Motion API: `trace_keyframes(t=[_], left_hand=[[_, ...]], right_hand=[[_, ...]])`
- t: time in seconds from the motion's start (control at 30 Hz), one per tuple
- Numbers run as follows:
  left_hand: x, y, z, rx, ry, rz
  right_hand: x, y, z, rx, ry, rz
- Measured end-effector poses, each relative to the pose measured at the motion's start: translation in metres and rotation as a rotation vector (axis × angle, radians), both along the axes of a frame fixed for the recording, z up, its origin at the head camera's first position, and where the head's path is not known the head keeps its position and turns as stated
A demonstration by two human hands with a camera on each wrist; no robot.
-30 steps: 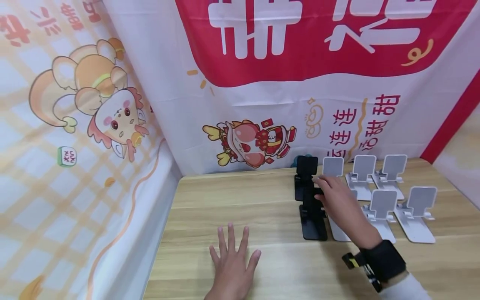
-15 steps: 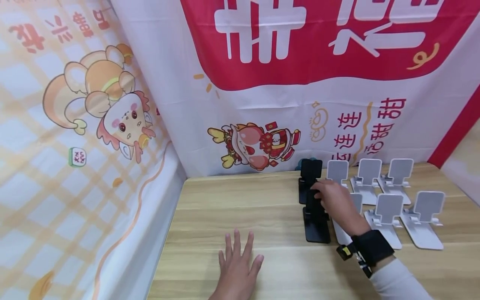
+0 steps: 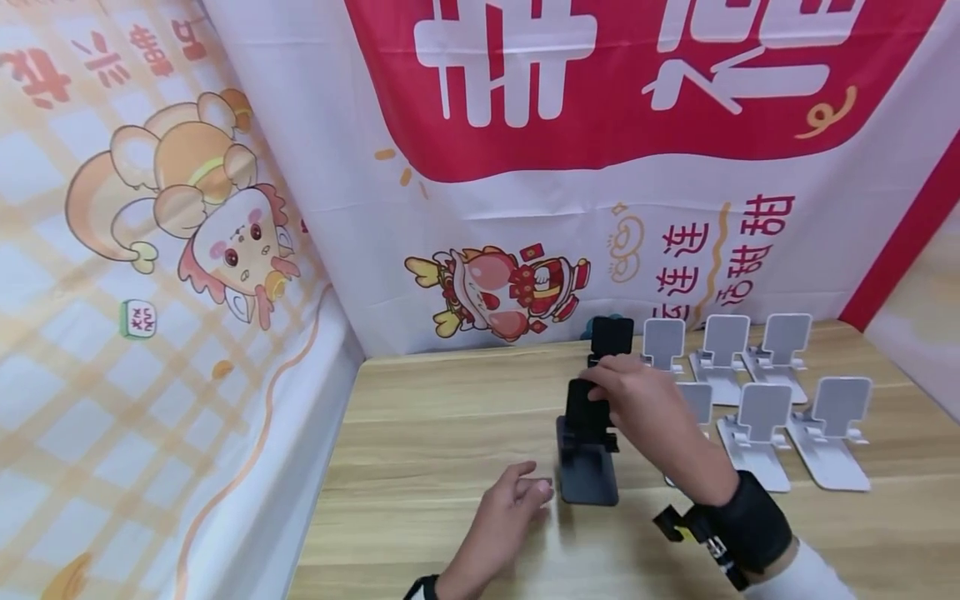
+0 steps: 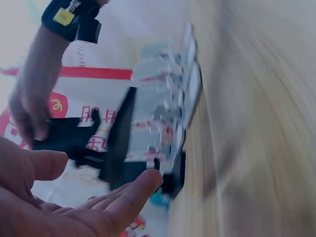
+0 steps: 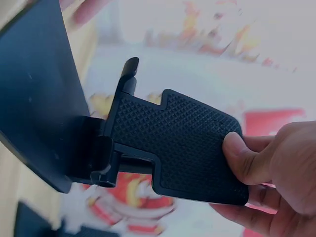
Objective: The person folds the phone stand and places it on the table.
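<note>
My right hand point(image 3: 637, 404) pinches the top of a black phone stand point(image 3: 588, 471) by its back plate. In the right wrist view the thumb lies on the textured plate point(image 5: 192, 143), with fingers behind it. The stand's flat base hangs over the table in the left wrist view. My left hand point(image 3: 504, 517) is just left of that base, fingers loosely bent and holding nothing. From the left wrist, its thumb and fingers point(image 4: 133, 195) are spread apart near the base. Another black phone stand point(image 3: 612, 335) stands behind, partly hidden by the right hand.
Several white phone stands point(image 3: 765, 412) stand in two rows to the right on the wooden table point(image 3: 435, 417). A printed cloth point(image 3: 487, 200) hangs along the back edge, and a patterned cloth point(image 3: 172, 350) covers the left side.
My right hand has taken hold of the front black phone stand and brought it left, away from the white ones. My left hand has risen from lying flat and turned toward the stand.
</note>
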State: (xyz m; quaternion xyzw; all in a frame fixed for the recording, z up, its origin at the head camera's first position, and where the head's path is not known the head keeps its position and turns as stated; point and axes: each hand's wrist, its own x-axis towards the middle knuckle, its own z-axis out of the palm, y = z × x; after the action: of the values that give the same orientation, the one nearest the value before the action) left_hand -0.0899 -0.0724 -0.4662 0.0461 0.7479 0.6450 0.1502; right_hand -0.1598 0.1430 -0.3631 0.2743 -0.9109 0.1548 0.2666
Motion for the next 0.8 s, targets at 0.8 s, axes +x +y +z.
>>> trace_keyframes(t=[0.8], left_hand=[[-0.004, -0.01, 0.028, 0.508, -0.286, -0.07]], right_hand=[[0.019, -0.022, -0.003, -0.462, -0.73, 0.183]])
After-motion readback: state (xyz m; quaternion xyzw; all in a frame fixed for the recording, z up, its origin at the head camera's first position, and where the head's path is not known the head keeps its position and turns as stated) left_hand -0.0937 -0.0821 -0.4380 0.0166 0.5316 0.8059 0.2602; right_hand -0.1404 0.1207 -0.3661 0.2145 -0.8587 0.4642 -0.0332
